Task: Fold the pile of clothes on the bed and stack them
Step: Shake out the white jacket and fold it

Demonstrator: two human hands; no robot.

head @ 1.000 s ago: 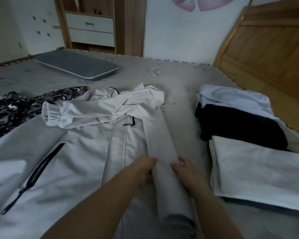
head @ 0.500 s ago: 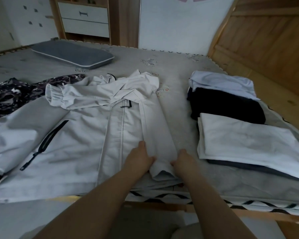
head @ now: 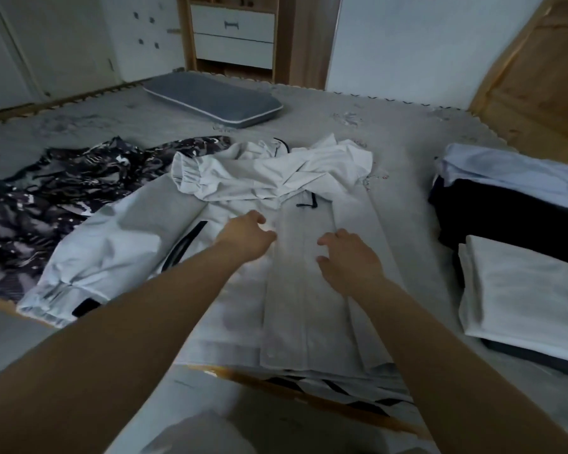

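A grey bed [head: 391, 132] fills the room, with a wooden headboard [head: 538, 80] on the right and a cabinet with white drawers [head: 232, 27] against the far wall. A grey pillow [head: 210, 98] lies near the far edge. The stack of folded clothes [head: 518, 237] on the right is cut off by the frame edge; its lower layers are too dark to tell apart. The white jacket [head: 138, 244] lies spread at the near edge, one sleeve folded across its top, partly covering a dark patterned garment [head: 46, 198] on the left. Both forearms hide part of the jacket. The left hand [head: 248, 235] and right hand [head: 351, 260] hover over its front, each grip loose, fingers lightly bent, holding nothing.
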